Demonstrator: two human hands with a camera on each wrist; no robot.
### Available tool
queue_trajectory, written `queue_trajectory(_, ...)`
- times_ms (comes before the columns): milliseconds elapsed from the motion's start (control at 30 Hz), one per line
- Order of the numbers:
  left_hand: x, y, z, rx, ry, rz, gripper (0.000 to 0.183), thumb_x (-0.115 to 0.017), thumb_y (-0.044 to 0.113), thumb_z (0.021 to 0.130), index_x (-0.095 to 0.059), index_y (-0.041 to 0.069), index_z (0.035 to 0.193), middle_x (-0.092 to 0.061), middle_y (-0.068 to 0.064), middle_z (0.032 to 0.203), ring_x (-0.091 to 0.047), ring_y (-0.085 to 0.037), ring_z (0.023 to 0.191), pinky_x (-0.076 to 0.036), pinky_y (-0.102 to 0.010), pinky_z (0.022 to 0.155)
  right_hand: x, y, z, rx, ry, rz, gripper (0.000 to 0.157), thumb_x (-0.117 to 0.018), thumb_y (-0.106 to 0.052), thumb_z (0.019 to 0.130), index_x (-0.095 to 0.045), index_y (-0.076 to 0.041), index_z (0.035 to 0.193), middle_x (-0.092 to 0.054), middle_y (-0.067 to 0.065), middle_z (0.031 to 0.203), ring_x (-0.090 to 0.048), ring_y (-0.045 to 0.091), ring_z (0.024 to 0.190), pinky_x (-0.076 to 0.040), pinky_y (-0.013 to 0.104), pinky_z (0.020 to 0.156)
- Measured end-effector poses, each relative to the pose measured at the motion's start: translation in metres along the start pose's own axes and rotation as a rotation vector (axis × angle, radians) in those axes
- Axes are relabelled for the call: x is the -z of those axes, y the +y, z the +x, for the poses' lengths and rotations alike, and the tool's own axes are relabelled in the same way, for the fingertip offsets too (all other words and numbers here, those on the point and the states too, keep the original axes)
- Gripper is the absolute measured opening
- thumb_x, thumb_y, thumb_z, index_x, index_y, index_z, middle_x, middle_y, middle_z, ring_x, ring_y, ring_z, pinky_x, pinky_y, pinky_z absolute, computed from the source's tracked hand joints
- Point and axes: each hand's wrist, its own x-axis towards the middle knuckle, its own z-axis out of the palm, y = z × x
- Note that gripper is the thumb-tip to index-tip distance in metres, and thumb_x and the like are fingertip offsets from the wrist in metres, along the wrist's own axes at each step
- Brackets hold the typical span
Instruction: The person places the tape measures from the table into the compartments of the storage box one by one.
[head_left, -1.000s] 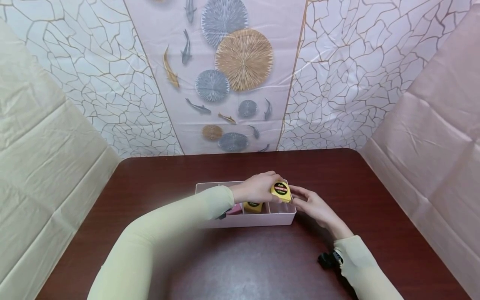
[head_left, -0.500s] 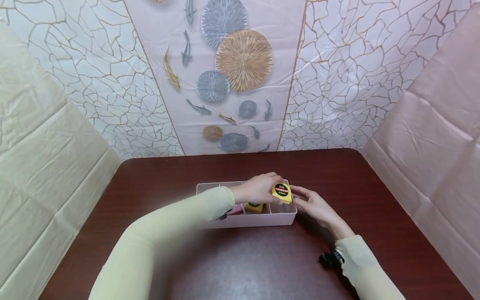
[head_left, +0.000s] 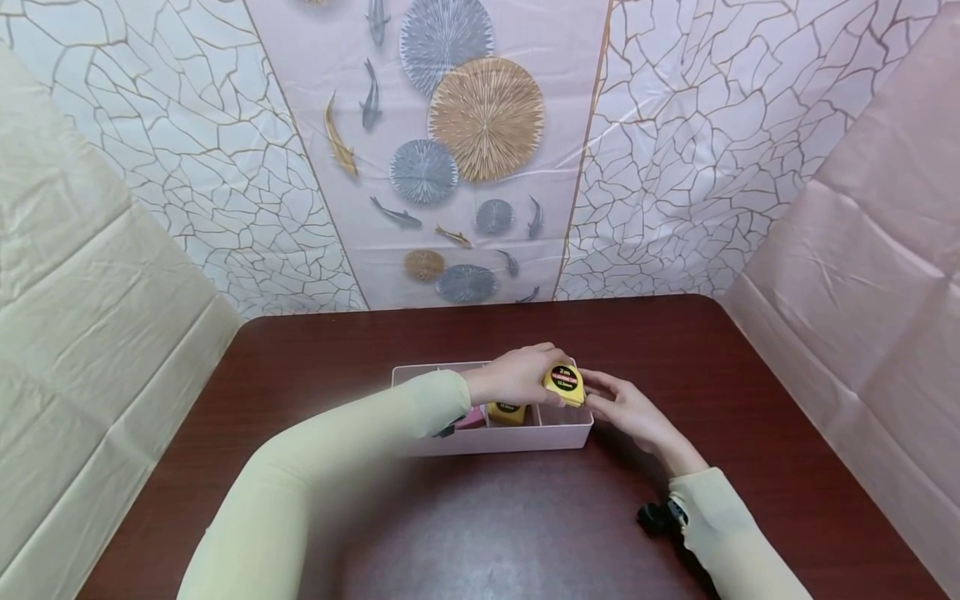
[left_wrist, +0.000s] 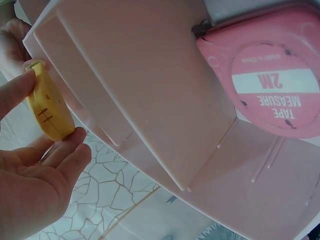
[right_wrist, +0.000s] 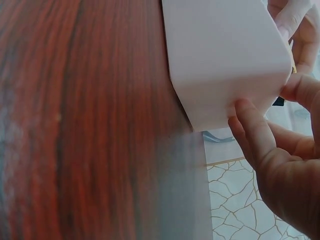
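Observation:
My left hand (head_left: 517,375) pinches a yellow tape measure (head_left: 564,383) between thumb and fingers, close over the right-end compartment of a pale pink divided box (head_left: 517,439). In the left wrist view its narrow edge faces the camera. At the box's right end is my right hand (head_left: 630,412). In the right wrist view its gently bent fingers (right_wrist: 252,125) rest against the outer end wall, with the thumb at the rim beside the yellow case. Another yellow tape measure (head_left: 507,413) lies in the neighbouring compartment. Left of that sits a pink tape measure (left_wrist: 275,75), partly hidden by my left sleeve in the head view.
The box stands on a dark red-brown table (head_left: 487,517). Thin dividers (left_wrist: 120,110) split its inside. Patterned cloth (head_left: 480,250) hangs behind the table, with pale fabric walls on both sides. My left forearm (head_left: 352,433) crosses over the front of the box.

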Motion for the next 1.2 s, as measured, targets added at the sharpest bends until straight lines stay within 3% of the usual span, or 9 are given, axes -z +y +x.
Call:
queue_trajectory(333, 0.005, -0.002, -0.002, -0.005, 0.006, -0.023, 0.057, -0.078, 0.036, 0.088, -0.058, 0.012, 0.136, -0.058, 0.001, 0.120, -0.056, -0.009, 0.097, -0.046, -0.023, 0.082, -0.003, -0.001, 0.003, 0.002, 0.011, -0.016, 0.057, -0.055, -0.008, 0.102, -0.033, 0.008, 0.152, -0.038, 0.032, 0.151, -0.059, 0.015, 0.115, -0.053, 0.023, 0.089)
queue_trajectory(767, 0.003, -0.001, -0.001, -0.020, -0.032, -0.023, 0.061, -0.077, 0.034, 0.090, -0.055, 0.011, 0.141, -0.058, -0.001, 0.124, -0.055, -0.010, 0.100, -0.046, -0.023, 0.085, -0.003, 0.000, -0.003, -0.031, 0.032, -0.005, 0.058, -0.056, -0.008, 0.102, -0.033, 0.006, 0.153, -0.039, 0.031, 0.151, -0.061, 0.008, 0.112, -0.053, 0.022, 0.087)
queue_trajectory(1033, 0.011, -0.004, -0.002, -0.003, -0.030, -0.030, 0.062, -0.076, 0.031, 0.091, -0.053, 0.008, 0.143, -0.055, -0.009, 0.139, -0.055, -0.018, 0.123, -0.046, -0.032, 0.103, -0.004, -0.001, 0.000, -0.003, 0.021, -0.003, 0.057, -0.052, -0.001, 0.099, -0.033, 0.008, 0.152, -0.037, 0.032, 0.152, -0.052, 0.036, 0.128, -0.055, 0.034, 0.092)
queue_trajectory(1200, 0.013, -0.007, -0.001, -0.002, -0.013, -0.021, 0.062, -0.076, 0.031, 0.090, -0.053, 0.008, 0.143, -0.057, -0.007, 0.137, -0.056, -0.018, 0.122, -0.046, -0.031, 0.102, -0.004, -0.001, 0.001, -0.007, 0.020, -0.008, 0.058, -0.052, 0.000, 0.099, -0.032, 0.009, 0.152, -0.037, 0.033, 0.152, -0.050, 0.039, 0.129, -0.055, 0.033, 0.092)
